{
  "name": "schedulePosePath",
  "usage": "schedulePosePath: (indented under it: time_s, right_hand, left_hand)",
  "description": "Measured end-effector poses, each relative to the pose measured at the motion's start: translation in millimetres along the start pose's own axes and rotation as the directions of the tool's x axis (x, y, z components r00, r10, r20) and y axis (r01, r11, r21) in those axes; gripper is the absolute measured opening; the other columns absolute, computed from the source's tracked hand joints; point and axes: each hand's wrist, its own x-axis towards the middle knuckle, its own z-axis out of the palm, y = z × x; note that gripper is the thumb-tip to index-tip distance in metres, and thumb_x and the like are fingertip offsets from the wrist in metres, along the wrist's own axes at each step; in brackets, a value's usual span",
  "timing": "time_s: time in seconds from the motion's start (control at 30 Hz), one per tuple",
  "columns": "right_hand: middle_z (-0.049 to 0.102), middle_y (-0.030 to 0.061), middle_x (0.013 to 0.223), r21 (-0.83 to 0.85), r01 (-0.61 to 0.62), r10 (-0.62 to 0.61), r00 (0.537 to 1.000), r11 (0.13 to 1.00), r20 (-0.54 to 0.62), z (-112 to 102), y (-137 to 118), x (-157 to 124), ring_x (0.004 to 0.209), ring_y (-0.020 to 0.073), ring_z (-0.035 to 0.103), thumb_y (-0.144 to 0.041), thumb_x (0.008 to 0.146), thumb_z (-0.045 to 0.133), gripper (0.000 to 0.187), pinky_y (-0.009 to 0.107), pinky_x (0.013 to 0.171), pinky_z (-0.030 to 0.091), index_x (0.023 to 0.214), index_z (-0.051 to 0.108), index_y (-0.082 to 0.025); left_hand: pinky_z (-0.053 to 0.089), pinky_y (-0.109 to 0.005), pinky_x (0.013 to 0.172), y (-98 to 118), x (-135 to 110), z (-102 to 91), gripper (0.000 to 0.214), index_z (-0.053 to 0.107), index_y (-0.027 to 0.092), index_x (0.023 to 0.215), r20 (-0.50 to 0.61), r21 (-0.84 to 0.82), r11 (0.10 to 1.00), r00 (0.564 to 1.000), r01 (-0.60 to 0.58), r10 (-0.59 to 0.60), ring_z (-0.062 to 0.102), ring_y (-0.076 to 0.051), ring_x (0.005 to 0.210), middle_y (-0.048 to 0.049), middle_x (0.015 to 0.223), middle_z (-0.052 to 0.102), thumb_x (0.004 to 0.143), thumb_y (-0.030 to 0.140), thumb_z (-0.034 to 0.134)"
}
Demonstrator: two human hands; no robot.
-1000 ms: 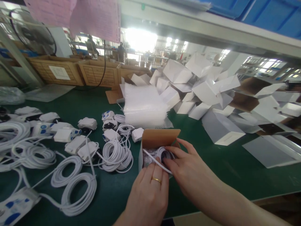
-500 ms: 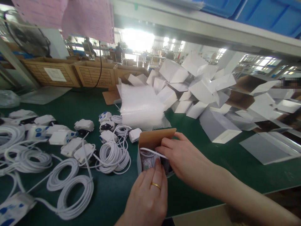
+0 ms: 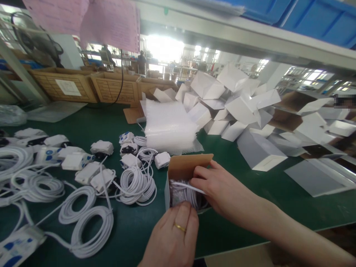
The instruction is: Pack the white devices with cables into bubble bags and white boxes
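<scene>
Tucking cord (image 3: 183,184) into the box (image 3: 190,165) seems underway, wanting downward pressing; left hand (image 3: 174,233): fingers together; right hand (image 3: 218,185): fingers curled; pinching unclear.

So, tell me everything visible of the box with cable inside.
The open box looks like cardboard, pale outside, brown inside, its far flap raised. It sits on the green table, coiled white cable and clear wrap inside. The left grip covers its near edge; the right grip is over its right side.
</scene>
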Motion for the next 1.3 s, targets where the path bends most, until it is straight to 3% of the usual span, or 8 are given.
schedulePosePath:
  time_s: [0.17, 0.3, 0.43, 0.57, 0.73, 1.03, 1.2, 1.3]
  right_hand:
    - [0.063, 0.0069, 0.098, -0.006, 0.021, -0.020, 1.000, 1.000, 0.022, -0.3, -1.3, -6.8, 0.095, 0.0246, 0.063, -0.009, 0.089, 0.057, 0.019, 0.055, 0.120, 0.005, 0.099, 0.072, -0.016]
    - [0.065, 0.0079, 0.094, -0.104, 0.041, -0.038, 0.999, 0.994, 0.037, 4.7, -6.5, -7.4, 0.092, 0.0267, 0.064, -0.012, 0.088, 0.059, 0.020, 0.061, 0.119, -0.009, 0.101, 0.074, -0.013]
    - [0.068, 0.0089, 0.093, -0.059, 0.039, -0.038, 0.999, 0.997, 0.018, 6.6, -7.6, -12.3, 0.091, 0.0280, 0.066, -0.009, 0.083, 0.061, 0.021, 0.066, 0.118, 0.003, 0.101, 0.073, -0.011]
    - [0.071, 0.0040, 0.090, 0.236, 0.113, -0.059, 0.973, 0.965, -0.223, 7.4, 3.7, -28.5, 0.094, 0.0220, 0.068, -0.001, 0.085, 0.051, 0.026, 0.055, 0.115, 0.025, 0.092, 0.071, -0.017]
    - [0.070, 0.0058, 0.099, 0.261, 0.143, 0.054, 0.780, 0.955, -0.624, 7.3, 13.6, -49.5, 0.094, 0.0187, 0.065, -0.006, 0.094, 0.047, 0.025, 0.038, 0.094, 0.046, 0.096, 0.069, -0.018]
    - [0.069, -0.0006, 0.080, 0.642, 0.115, 0.277, 0.834, 0.758, -0.477, -8.3, 6.0, -61.9, 0.067, 0.0124, 0.063, -0.018, 0.090, 0.064, 0.012, 0.020, 0.061, 0.052, 0.099, 0.070, -0.021]
    - [0.070, 0.0020, 0.085, 0.426, 0.176, 0.161, 0.747, 0.888, -0.645, -21.4, 9.6, -68.4, 0.074, 0.0124, 0.065, -0.012, 0.095, 0.062, 0.014, 0.020, 0.065, 0.050, 0.090, 0.072, -0.019]
    - [0.067, 0.0038, 0.084, 0.282, 0.153, 0.070, 0.759, 0.947, -0.647, -12.7, 9.3, -64.2, 0.072, 0.0127, 0.063, -0.009, 0.099, 0.055, 0.020, 0.021, 0.062, 0.047, 0.092, 0.072, -0.016]
  left_hand:
    - [0.051, -0.032, 0.057, 0.2, 1.0, -4.4, 0.035, 0.062, 0.010, 0.096, 0.127, -0.014, 0.997, 0.989, 0.077, -0.074, 0.060, -0.021, 0.062, -0.0074, 0.080, 0.064, 0.095, -0.001, 0.029]
    - [0.055, -0.031, 0.067, -1.2, -0.4, -4.7, 0.040, 0.063, 0.007, 0.103, 0.110, -0.034, 0.996, 0.991, 0.085, -0.080, 0.064, -0.021, 0.073, -0.0116, 0.094, 0.068, 0.099, 0.000, 0.024]
    - [0.054, -0.035, 0.080, 0.6, -4.2, 1.8, 0.037, 0.064, 0.004, 0.109, 0.049, -0.026, 0.998, 0.998, 0.050, -0.049, 0.066, -0.026, 0.096, -0.0160, 0.109, 0.069, 0.101, 0.002, 0.028]
    - [0.051, -0.037, 0.075, 6.2, -5.0, 9.8, 0.026, 0.064, 0.003, 0.108, 0.022, -0.010, 0.999, 0.999, 0.038, -0.037, 0.064, -0.026, 0.089, -0.0153, 0.109, 0.070, 0.098, 0.003, 0.040]
    - [0.051, -0.038, 0.071, 10.8, -3.7, 14.1, 0.034, 0.061, 0.000, 0.120, 0.052, 0.004, 0.997, 0.995, 0.082, -0.082, 0.062, -0.025, 0.084, -0.0156, 0.108, 0.069, 0.093, 0.002, 0.041]
    - [0.053, -0.035, 0.059, 19.0, 10.3, 19.6, 0.029, 0.069, 0.008, 0.084, 0.127, 0.012, 1.000, 0.992, 0.024, -0.026, 0.060, -0.025, 0.072, -0.0115, 0.083, 0.062, 0.079, -0.005, 0.043]
    - [0.054, -0.035, 0.057, 19.2, 9.5, 21.4, 0.031, 0.070, 0.004, 0.092, 0.106, 0.053, 0.998, 0.993, 0.037, -0.043, 0.061, -0.025, 0.070, -0.0118, 0.083, 0.064, 0.083, -0.004, 0.041]
    - [0.058, -0.035, 0.069, 13.8, -1.0, 12.2, 0.037, 0.067, 0.001, 0.110, 0.007, -0.004, 1.000, 1.000, -0.005, 0.005, 0.065, -0.024, 0.085, -0.0157, 0.101, 0.068, 0.092, -0.002, 0.035]
